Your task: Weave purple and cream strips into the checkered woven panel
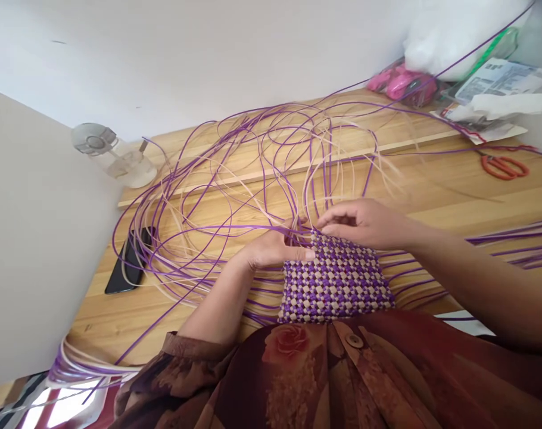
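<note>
A woven panel (pixel 338 277) of purple and beige strands lies on the table close to my body. Long loose strands (pixel 226 226) fan out from its edges. My left hand (pixel 282 247) grips the panel's upper left corner, thumb on top and the other fingers hidden beneath. At the top edge, my right hand (pixel 354 220) has thumb and forefinger pinched together around a strand by the weave. Its other fingers are curled, and the pinched tip is partly hard to make out.
Orange-handled scissors (pixel 505 165) lie at the right. A black phone (pixel 130 261) rests at the left under strands, with a clear plastic container (pixel 132 167) behind it. Pink bagged items (pixel 402 82) and papers (pixel 503 80) sit at the back right, by the wall.
</note>
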{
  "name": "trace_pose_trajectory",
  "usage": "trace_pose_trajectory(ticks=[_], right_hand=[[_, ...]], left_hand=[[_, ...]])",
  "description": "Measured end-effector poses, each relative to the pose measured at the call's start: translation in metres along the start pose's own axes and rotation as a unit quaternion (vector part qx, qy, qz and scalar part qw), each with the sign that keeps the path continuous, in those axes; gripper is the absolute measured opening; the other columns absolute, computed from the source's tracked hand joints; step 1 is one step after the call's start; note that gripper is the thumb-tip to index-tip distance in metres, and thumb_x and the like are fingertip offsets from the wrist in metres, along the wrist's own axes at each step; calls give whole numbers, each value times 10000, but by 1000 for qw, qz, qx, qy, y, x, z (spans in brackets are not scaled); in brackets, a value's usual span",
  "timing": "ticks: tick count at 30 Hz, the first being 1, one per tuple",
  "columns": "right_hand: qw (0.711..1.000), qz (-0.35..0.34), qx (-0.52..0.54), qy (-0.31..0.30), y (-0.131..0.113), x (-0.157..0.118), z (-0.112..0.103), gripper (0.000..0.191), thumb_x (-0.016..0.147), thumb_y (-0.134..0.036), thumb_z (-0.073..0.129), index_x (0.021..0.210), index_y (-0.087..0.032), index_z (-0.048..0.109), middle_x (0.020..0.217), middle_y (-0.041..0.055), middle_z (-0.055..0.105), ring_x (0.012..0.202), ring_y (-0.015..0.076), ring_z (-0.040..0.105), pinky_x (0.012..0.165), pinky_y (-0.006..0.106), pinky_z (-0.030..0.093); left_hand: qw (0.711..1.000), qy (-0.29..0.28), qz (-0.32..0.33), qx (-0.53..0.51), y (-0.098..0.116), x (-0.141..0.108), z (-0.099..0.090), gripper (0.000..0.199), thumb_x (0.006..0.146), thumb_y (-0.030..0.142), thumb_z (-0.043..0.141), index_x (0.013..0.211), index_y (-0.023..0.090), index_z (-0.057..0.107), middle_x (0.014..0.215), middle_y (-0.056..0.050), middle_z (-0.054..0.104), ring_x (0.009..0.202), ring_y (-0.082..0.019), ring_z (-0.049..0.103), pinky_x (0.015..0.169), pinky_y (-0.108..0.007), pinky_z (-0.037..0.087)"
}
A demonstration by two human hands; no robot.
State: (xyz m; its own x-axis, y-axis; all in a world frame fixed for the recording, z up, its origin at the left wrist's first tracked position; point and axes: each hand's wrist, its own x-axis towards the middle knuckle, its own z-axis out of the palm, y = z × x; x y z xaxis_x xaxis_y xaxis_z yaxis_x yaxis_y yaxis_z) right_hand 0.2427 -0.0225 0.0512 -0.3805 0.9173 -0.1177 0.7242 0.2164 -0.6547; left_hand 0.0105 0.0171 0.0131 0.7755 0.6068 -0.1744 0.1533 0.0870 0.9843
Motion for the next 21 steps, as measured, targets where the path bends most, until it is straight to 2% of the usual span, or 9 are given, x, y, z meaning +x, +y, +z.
trace_pose_trajectory(ticks=[3,5,7,11,13,15,17,19,21], right_hand=[[993,-65,-99,27,-25,8,15,318,851,-461,585,994,-216,728,910,53,699,781,179,583,681,288,362],[987,-68,-146,26,-33,16,22,318,822,-490,615,898,-198,715,856,57,687,758,185,568,641,289,325],[984,-57,-163,29,-36,23,29,316,812,-499,619,849,-192,689,797,47,674,708,174,543,598,287,281],[987,-46,-149,45,-41,31,43,199,818,-355,589,723,-185,632,642,18,604,582,131,457,562,286,228],[996,-27,-66,54,-45,33,39,169,815,-306,575,710,-183,623,610,0,571,547,111,432,556,281,236],[992,17,88,85,-43,32,19,147,822,-316,578,765,-187,622,580,-31,523,507,87,400,541,275,238],[953,80,249,155,-29,26,-19,138,836,-314,575,773,-191,572,521,-74,403,456,58,314,525,279,187],[902,126,322,260,1,15,-66,234,882,-215,489,654,-182,446,500,-89,268,447,32,225,545,322,119],[868,190,298,348,43,0,-107,352,936,-150,358,585,-174,359,508,-79,201,470,24,191,566,376,118]], left_hand=[[998,-12,52,27,5,-3,2,571,555,281,866,1096,238,689,1120,-55,708,1136,-264,622,1003,-360,436],[997,-10,71,37,5,-3,4,481,583,257,845,1043,250,703,1103,-40,710,1136,-263,624,990,-355,447],[996,-6,76,47,3,-2,4,479,588,253,841,1045,244,699,1111,-45,707,1136,-270,620,983,-367,452],[997,-5,64,52,-1,-2,2,494,557,262,865,1017,194,699,1045,-68,717,1047,-266,646,947,-363,463],[998,15,49,42,-3,-4,1,552,524,268,885,1029,178,681,1017,-75,714,1010,-263,651,927,-366,469],[998,55,19,23,-5,-6,2,704,487,277,907,1120,168,618,1047,-97,704,991,-262,653,908,-384,475],[997,81,-21,2,-7,-8,2,826,469,293,919,1193,165,542,1074,-121,698,957,-258,662,863,-388,490],[997,71,-43,-6,-8,-8,1,767,493,327,910,1154,165,556,1036,-118,708,902,-251,670,791,-361,502],[999,30,-40,8,-9,-6,1,572,545,369,882,1017,169,630,955,-88,718,849,-236,668,742,-330,497]])
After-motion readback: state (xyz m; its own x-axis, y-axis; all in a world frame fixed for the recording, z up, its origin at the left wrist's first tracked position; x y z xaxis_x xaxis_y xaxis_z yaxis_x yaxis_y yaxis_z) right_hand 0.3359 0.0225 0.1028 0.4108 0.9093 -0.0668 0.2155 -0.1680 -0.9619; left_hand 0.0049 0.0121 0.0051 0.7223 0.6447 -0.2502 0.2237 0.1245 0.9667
